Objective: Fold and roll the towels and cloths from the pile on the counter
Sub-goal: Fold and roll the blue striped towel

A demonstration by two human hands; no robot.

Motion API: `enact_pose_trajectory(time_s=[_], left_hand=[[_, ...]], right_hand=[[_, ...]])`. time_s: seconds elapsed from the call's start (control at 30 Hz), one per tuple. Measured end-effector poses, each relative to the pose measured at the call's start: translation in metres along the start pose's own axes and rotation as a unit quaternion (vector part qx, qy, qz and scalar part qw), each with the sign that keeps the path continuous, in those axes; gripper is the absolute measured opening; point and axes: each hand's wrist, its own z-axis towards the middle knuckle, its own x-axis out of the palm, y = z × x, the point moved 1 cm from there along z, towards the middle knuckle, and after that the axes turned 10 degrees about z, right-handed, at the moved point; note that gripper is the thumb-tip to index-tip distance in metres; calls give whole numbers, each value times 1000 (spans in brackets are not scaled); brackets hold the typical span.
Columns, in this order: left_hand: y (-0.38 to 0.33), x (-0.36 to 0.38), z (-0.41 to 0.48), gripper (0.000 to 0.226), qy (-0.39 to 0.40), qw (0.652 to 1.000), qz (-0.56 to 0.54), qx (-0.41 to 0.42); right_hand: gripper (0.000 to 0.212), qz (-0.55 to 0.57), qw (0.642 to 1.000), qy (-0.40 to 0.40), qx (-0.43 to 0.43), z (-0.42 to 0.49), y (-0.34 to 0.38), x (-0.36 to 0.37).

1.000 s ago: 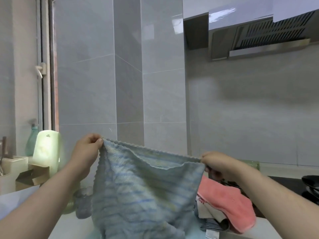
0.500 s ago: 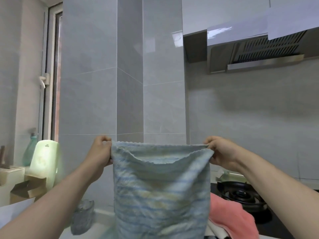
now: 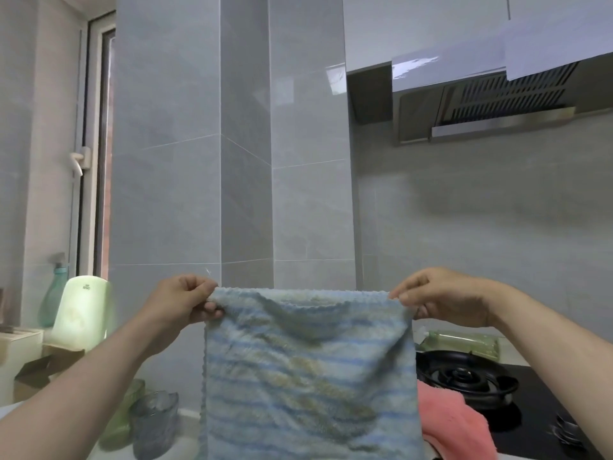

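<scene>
the left hand (image 3: 185, 302) pinched the top left corner of the cloth (image 3: 308, 376), which hung straight down below both grips from a taut, level top edge — its lower end ran out of view, so its long axis was probably vertical. the right hand (image 3: 444, 298) pinched the other corner — level, neither nearer.

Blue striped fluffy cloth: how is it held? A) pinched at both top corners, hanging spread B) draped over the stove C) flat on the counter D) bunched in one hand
A: the left hand and right hand each pinch a top corner of the blue striped fluffy cloth, which hangs spread between them.
</scene>
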Motion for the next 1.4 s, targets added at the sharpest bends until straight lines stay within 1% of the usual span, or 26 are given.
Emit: enact_pose_trajectory(time_s=[0.07, 0.17, 0.2, 0.27, 0.33, 0.4, 0.5, 0.57, 0.6, 0.67, 0.73, 0.8, 0.87, 0.93, 1.0, 1.07, 1.13, 1.2, 1.27, 1.33, 1.4], left_hand=[[-2, -1, -3, 9, -1, 999, 32, 12], [-7, 0, -7, 2, -7, 996, 85, 36], [-9, 1, -7, 3, -11, 993, 109, 49], [-12, 1, -4, 10, -36, 983, 161, 78], [-14, 0, -3, 12, -68, 972, 199, 104], [-16, -1, -2, 11, -90, 967, 208, 118], [-16, -7, 0, 13, -100, 968, 201, 109], [-16, -8, 0, 15, -107, 967, 207, 102], [-17, -9, 0, 16, -111, 966, 210, 102], [-18, -7, 0, 18, -123, 962, 221, 106], [-20, -8, 2, 19, -146, 951, 245, 116], [-19, -11, 4, 21, -160, 945, 259, 115], [-19, -14, 5, 23, -146, 949, 262, 98], [-18, -16, 5, 24, -110, 957, 258, 79], [-19, -20, 3, 19, -87, 965, 240, 63], [-20, -25, 2, 13, -70, 971, 223, 38], [-19, -31, 2, 21, -40, 975, 218, 13], [-20, -35, 0, 30, -10, 978, 207, -9], [-22, -34, -4, 32, -1, 985, 173, -11], [-23, -31, -9, 30, -10, 991, 130, -5], [-22, -26, -16, 32, -8, 995, 101, -9]], right_hand=[[17, -79, 997, -19, -6, 1, -3, -2], [6, -161, 980, -111, -35, 7, -4, -1], [6, -185, 972, -137, -39, 9, -3, -1], [15, -264, 948, -176, -34, 12, -1, -3], [20, -329, 922, -200, -37, 11, 2, 0], [22, -339, 916, -208, -51, 9, 4, -1], [12, -332, 927, -169, -47, 5, 5, -2], [9, -343, 925, -153, -48, 4, 7, -3], [9, -355, 920, -161, -50, 4, 8, -3], [15, -366, 909, -191, -61, 5, 9, -4], [21, -318, 918, -222, -85, 8, 9, -4], [20, -190, 947, -231, -117, 10, 9, -1], [18, -66, 962, -223, -143, 10, 10, 5], [15, -10, 962, -226, -153, 9, 11, 8], [8, 24, 963, -225, -146, 9, 12, 8], [6, 20, 968, -218, -123, 9, 13, 6], [7, -24, 972, -212, -99, 8, 11, 7], [11, -37, 972, -212, -93, 8, 10, 9], [9, 2, 972, -211, -100, 8, 9, 10], [9, 59, 972, -202, -107, 7, 8, 12], [11, 77, 975, -183, -104, 5, 6, 16]])
